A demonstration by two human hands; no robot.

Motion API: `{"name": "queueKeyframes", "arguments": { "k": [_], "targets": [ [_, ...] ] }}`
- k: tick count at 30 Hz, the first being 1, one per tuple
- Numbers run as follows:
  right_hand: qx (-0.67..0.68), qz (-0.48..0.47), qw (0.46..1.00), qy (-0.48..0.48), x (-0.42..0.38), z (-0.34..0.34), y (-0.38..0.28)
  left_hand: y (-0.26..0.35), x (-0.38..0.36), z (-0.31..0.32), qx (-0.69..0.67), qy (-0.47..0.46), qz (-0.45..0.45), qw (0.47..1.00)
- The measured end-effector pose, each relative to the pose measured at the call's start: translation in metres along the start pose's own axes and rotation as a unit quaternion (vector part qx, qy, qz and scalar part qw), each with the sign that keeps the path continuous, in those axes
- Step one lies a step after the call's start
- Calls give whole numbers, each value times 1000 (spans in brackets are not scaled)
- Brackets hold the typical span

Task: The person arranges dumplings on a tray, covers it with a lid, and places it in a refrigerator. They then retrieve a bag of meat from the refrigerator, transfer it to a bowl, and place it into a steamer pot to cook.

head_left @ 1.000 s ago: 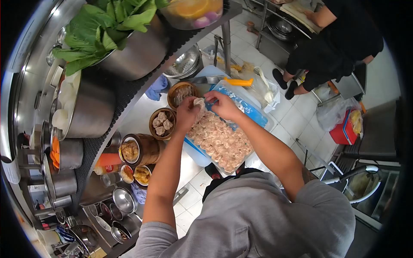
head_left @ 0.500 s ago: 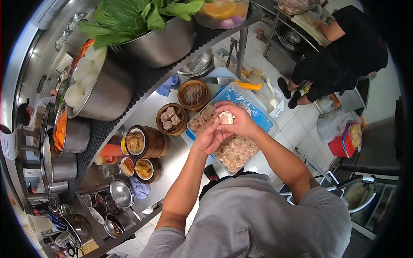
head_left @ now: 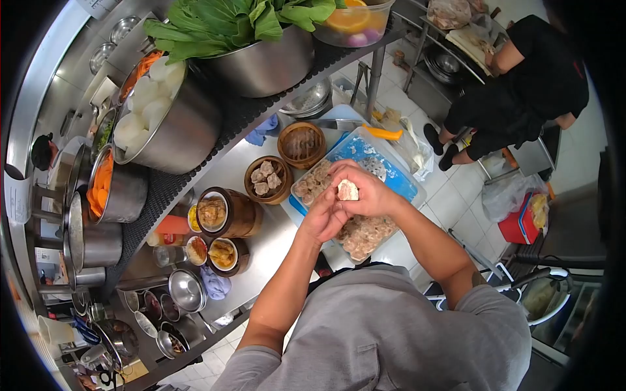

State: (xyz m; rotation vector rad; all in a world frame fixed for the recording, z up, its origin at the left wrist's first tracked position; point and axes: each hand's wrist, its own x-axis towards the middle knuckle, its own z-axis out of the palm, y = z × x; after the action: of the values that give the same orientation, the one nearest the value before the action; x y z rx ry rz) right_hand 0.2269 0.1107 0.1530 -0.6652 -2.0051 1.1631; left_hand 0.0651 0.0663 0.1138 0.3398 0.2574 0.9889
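A small open-topped meat dumpling (head_left: pixel 347 189), with a pale wrapper and pink filling, is held between my two hands. My right hand (head_left: pixel 368 192) curls its thumb and fingers round it. Cupped against it from the left is my left hand (head_left: pixel 323 215), closed, with some fingertips hidden behind the right hand. Under both hands lies a clear plastic tub (head_left: pixel 415 190) of pink minced filling (head_left: pixel 362 236), with more meat (head_left: pixel 313 182) at its left. Two round bamboo steamers stand beside it: one with several meat dumplings (head_left: pixel 264 177), the other (head_left: pixel 301 144) holding brownish contents.
A knife with a yellow handle (head_left: pixel 382 133) lies behind the tub. Stacked steamers (head_left: pixel 244 217) with filled bowls stand left. Overhead, a shelf (head_left: pixel 215 140) carries pots of leafy greens (head_left: pixel 241 23) and white radish (head_left: pixel 147 104). A person in black (head_left: pixel 521 85) works at the far right.
The view has shifted slightly, so the shelf and steamers appear further right. The dumpling has tilted, showing more pink filling. Both hands stay closed round it.
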Motion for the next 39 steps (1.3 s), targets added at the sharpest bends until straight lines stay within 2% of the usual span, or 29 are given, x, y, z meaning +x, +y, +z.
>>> {"name": "queueKeyframes", "arguments": {
  "k": [2,4,6,7,9,11,12,14,15,16,17,18,19,20,22,23,25,26,29,36,38,39],
  "targets": [
    [-12,-12,1000,4,1,-1,-4,4,-1,-2,109,37,15,993],
    [-23,-23,999,6,2,-1,-11,9,-4,-11,125,47,13,991],
    [-136,-61,988,35,5,-4,-20,13,-5,-15,140,56,13,988],
    [-135,-62,988,34,7,-6,-27,14,-6,-15,168,76,23,983],
    [-206,-10,978,-29,10,-7,-36,17,-8,-12,196,96,32,975],
    [-223,-1,973,-61,16,-4,-32,21,-9,-8,283,139,54,947],
    [-240,8,966,-93,21,-2,-27,24,-10,-2,283,140,57,947],
    [-211,21,974,-79,29,2,-13,30,-15,7,268,199,68,940],
    [-182,36,981,-63,34,4,-3,34,-19,-1,267,200,71,940],
    [-186,76,979,-33,41,6,11,38,-24,-14,296,239,64,923],
    [-187,73,979,-36,52,8,24,43,-30,-26,324,277,56,903],
    [-190,120,974,-14,66,8,36,49,-38,-20,327,297,63,895],
    [-192,168,967,7,80,9,50,52,-49,-25,327,297,66,895],
    [-192,165,967,5,95,12,70,55,-60,-32,348,303,68,885],
    [-252,130,956,79,123,19,114,56,-83,-46,367,322,64,870],
    [-252,128,956,77,135,23,130,56,-95,-51,367,322,67,870],
    [-303,61,949,62,157,31,150,54,-119,-58,368,336,63,865],
    [-304,92,947,50,165,37,156,54,-130,-60,368,336,64,865],
    [-349,88,932,52,179,53,174,56,-162,-62,355,357,54,862],
    [-381,161,910,-45,177,51,133,57,-194,-56,355,369,69,856],
    [-365,80,925,67,169,39,131,56,-191,-55,372,353,67,856],
    [-372,106,918,87,160,29,108,56,-187,-54,379,351,61,854]
  ]
}}
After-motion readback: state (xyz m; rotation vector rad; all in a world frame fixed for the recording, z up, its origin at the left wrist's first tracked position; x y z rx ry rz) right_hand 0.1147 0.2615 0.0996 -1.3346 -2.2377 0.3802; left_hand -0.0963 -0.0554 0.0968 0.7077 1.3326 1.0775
